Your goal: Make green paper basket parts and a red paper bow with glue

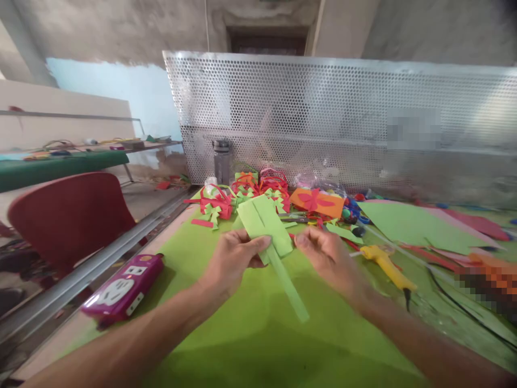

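Observation:
My left hand (236, 253) is closed on a light green folded paper piece (264, 218), its thumb pressing on the front. A long green paper strip (288, 285) hangs from the piece down toward the table. At the paper's right edge, my right hand (323, 250) has its thumb and finger pinched together. A small red piece (292, 237) shows at those fingertips; its kind is too small to make out. Just right of this hand lies a yellow glue gun (388, 267) with a dark cord.
Red paper baskets with green cutouts (216, 207) and an orange box with a red bow (317, 202) sit behind my hands. A purple power strip (125, 288) lies at left on the green table cover (242, 334). A bottle (222, 161) stands by the perforated metal panel (283, 97).

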`<state>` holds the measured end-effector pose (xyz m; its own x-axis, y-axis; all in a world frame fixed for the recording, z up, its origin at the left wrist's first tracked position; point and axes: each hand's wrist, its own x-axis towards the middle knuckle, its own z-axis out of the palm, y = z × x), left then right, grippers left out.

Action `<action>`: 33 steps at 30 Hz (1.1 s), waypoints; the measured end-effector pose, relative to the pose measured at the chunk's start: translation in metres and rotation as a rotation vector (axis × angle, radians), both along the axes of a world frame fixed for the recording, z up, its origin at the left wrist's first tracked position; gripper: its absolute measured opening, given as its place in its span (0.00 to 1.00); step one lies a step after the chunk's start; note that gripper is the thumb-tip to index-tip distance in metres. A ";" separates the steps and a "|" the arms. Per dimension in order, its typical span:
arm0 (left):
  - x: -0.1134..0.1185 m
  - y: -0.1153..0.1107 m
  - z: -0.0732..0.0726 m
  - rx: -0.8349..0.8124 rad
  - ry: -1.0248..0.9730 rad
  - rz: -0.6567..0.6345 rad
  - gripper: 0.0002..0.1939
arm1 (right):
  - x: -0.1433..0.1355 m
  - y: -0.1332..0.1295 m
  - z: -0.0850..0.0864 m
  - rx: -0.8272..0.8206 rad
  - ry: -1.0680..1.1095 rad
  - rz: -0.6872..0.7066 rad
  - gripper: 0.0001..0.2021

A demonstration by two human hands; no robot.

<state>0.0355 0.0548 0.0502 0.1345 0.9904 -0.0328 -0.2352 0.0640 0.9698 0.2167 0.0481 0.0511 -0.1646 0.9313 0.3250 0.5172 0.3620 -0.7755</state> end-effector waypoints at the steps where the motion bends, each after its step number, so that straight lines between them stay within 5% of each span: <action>1: -0.002 0.002 0.000 -0.003 -0.028 0.032 0.11 | -0.001 -0.002 -0.005 -0.067 -0.005 0.039 0.20; 9: -0.001 0.004 -0.004 -0.022 -0.075 0.076 0.12 | -0.018 -0.008 -0.015 -0.285 0.016 0.120 0.18; 33: 0.000 0.000 -0.003 -0.131 -0.070 -0.003 0.15 | -0.017 -0.004 -0.022 -0.259 0.008 0.079 0.18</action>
<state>0.0354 0.0551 0.0471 0.1440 0.9779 -0.1517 -0.3018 0.1894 0.9344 0.2001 0.0440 0.0294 -0.2380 0.9680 0.0795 0.4887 0.1901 -0.8515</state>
